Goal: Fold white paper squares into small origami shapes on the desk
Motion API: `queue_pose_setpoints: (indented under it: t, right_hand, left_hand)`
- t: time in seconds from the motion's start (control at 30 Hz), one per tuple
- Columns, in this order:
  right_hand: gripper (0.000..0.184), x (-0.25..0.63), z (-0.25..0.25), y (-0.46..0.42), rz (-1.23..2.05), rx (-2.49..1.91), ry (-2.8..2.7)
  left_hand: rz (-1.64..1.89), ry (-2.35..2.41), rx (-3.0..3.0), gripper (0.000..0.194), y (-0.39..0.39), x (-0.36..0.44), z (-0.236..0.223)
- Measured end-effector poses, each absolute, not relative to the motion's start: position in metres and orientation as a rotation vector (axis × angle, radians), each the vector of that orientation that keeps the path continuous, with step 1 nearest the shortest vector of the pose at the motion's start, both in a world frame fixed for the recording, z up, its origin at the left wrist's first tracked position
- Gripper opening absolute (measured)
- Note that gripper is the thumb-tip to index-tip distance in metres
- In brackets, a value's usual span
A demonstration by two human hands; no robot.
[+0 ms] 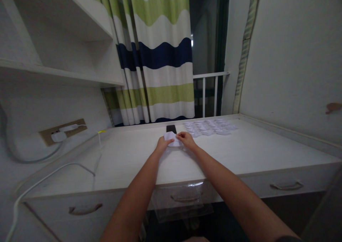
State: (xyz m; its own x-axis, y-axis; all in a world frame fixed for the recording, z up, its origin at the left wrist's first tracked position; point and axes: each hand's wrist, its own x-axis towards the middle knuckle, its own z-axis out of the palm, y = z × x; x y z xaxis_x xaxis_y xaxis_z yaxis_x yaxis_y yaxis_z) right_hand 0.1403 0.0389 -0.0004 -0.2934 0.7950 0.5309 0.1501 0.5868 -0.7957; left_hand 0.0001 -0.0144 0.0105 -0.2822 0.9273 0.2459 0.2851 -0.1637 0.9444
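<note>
Over the middle of the desk, a small white piece, papery and folded-looking, is held up between both hands. My left hand grips its left side, with the thumb lying across the front. At the upper right edge, my right hand pinches with thumb and fingertips closed. Just behind the piece lies a dark phone-like rectangle, partly covered by it. To the right, several similar white pieces are laid out in rows; their exact kind is too small to tell.
The white desk has raised edges and drawers with metal handles. Clear plastic hangs over the middle drawer's front. A white cable crosses the left side, near a wall socket with plugs. A striped curtain hangs behind.
</note>
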Motion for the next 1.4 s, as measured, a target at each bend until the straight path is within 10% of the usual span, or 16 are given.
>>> queue_pose_setpoints:
  t: [1.4]
  right_hand:
    - [0.014, 0.1438, 0.0010, 0.0390, 0.734, -0.848, -1.790]
  left_hand:
    - [1.549, 1.481, 1.357, 0.033, -0.0105, -0.0036, 0.0056]
